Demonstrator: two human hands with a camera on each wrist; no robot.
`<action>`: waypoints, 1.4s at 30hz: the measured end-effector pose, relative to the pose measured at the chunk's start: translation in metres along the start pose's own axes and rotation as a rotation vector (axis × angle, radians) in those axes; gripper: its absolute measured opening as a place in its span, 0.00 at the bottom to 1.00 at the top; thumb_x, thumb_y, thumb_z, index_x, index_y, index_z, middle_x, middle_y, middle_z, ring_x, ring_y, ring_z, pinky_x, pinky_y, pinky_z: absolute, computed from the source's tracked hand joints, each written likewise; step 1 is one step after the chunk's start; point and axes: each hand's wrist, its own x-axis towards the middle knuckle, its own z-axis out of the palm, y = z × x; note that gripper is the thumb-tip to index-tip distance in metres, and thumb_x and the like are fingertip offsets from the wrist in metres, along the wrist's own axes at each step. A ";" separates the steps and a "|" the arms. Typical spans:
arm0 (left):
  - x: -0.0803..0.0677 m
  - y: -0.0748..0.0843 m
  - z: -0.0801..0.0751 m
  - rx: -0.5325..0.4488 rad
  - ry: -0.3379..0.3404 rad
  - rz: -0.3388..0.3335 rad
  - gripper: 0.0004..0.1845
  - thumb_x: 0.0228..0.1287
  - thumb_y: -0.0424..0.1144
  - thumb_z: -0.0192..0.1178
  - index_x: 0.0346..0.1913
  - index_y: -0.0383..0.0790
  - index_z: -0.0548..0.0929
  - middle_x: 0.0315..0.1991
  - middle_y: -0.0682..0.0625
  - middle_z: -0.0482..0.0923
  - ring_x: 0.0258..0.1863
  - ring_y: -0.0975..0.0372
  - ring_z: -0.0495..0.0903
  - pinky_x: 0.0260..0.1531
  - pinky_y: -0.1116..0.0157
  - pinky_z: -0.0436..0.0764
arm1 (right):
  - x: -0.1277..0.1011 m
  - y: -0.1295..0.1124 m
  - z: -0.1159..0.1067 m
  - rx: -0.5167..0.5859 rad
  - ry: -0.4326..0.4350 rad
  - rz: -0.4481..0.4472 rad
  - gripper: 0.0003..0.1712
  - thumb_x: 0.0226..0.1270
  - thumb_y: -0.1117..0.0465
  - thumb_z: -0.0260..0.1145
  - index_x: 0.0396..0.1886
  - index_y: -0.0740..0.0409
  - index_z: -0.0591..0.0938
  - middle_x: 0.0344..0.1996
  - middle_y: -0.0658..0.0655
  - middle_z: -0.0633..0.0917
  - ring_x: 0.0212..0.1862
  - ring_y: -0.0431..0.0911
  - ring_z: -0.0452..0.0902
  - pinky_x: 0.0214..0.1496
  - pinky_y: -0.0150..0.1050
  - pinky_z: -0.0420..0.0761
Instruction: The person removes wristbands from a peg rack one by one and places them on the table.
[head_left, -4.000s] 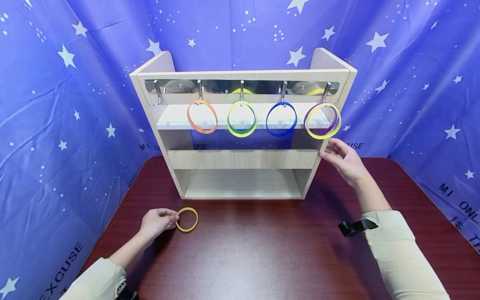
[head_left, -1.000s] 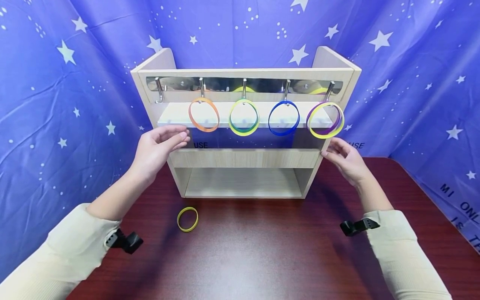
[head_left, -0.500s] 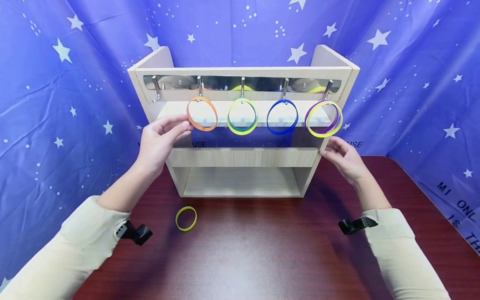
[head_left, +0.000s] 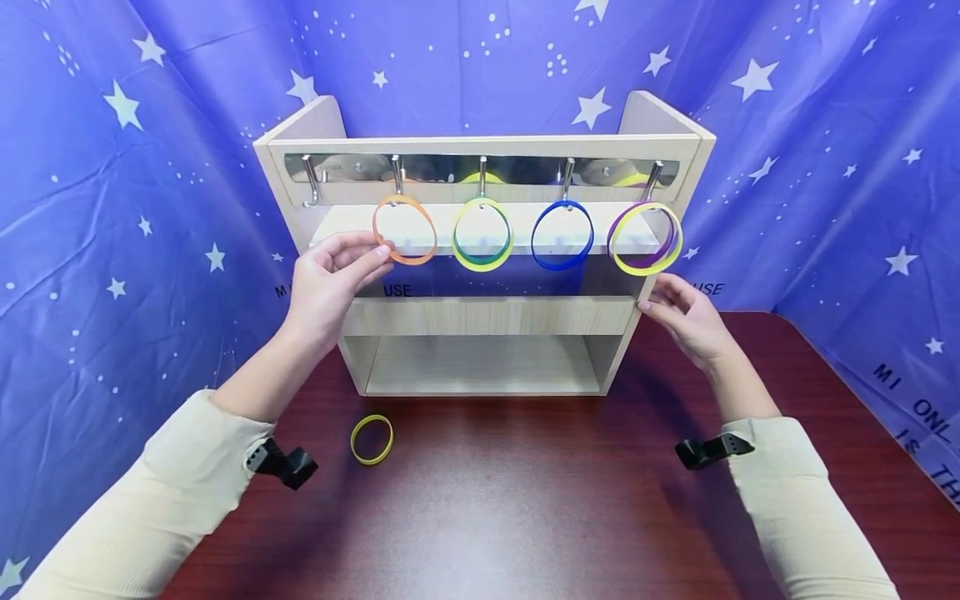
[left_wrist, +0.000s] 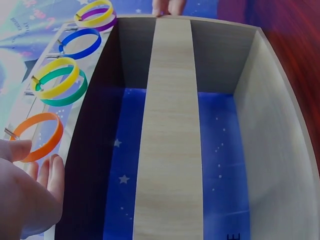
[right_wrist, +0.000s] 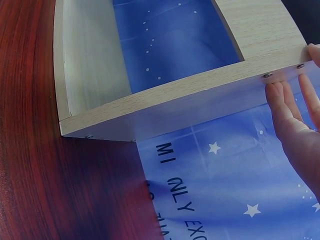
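Note:
An orange silicone wristband [head_left: 422, 257] hangs on the second hook from the left of a wooden shelf [head_left: 491, 317]. My left hand [head_left: 327, 287] pinches its lower left edge between thumb and fingers; in the left wrist view the thumb overlaps the band [left_wrist: 56, 136]. My right hand [head_left: 692, 323] grips the shelf's right side panel, thumb at the front edge, fingers against the outer face, as the right wrist view shows. A yellow wristband [head_left: 390, 437] lies on the table in front of the shelf, below my left forearm's inner side.
Other hooks carry a yellow and green pair [head_left: 483, 265], a blue band [head_left: 562, 265], and a yellow and purple pair [head_left: 647, 271]. The leftmost hook [head_left: 311, 182] holds no band. Starry blue cloth [head_left: 465, 67] surrounds the dark red table [head_left: 487, 500].
My left hand has let go of the yellow wristband on the table, risen to the hooks and moved right onto the orange band, which shifts slightly. The right hand stays on the shelf.

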 end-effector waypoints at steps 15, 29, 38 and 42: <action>-0.005 -0.004 0.004 -0.190 -0.005 -0.025 0.09 0.59 0.21 0.60 0.37 0.37 0.80 0.29 0.51 0.87 0.33 0.65 0.88 0.43 0.68 0.87 | 0.000 0.001 0.001 0.006 0.003 0.006 0.20 0.65 0.78 0.56 0.48 0.52 0.79 0.42 0.45 0.82 0.47 0.34 0.79 0.51 0.22 0.81; -0.006 0.005 0.004 -0.341 0.057 -0.024 0.07 0.55 0.21 0.64 0.36 0.32 0.85 0.33 0.43 0.88 0.35 0.61 0.88 0.44 0.65 0.87 | -0.001 0.000 0.002 0.014 -0.001 -0.008 0.20 0.65 0.78 0.56 0.48 0.52 0.79 0.42 0.45 0.82 0.47 0.35 0.79 0.51 0.22 0.82; -0.006 0.015 0.007 -0.393 0.063 0.016 0.08 0.57 0.19 0.61 0.35 0.32 0.87 0.34 0.45 0.86 0.34 0.61 0.88 0.44 0.64 0.87 | -0.002 0.002 0.000 0.027 -0.006 -0.015 0.20 0.65 0.78 0.56 0.48 0.52 0.79 0.41 0.45 0.82 0.45 0.34 0.78 0.51 0.22 0.81; -0.008 0.018 0.006 -0.414 0.070 0.021 0.08 0.55 0.20 0.63 0.35 0.32 0.87 0.34 0.45 0.86 0.33 0.60 0.88 0.44 0.63 0.87 | -0.001 0.002 0.000 0.027 -0.009 -0.009 0.19 0.65 0.78 0.56 0.49 0.53 0.78 0.42 0.46 0.82 0.46 0.35 0.78 0.52 0.22 0.81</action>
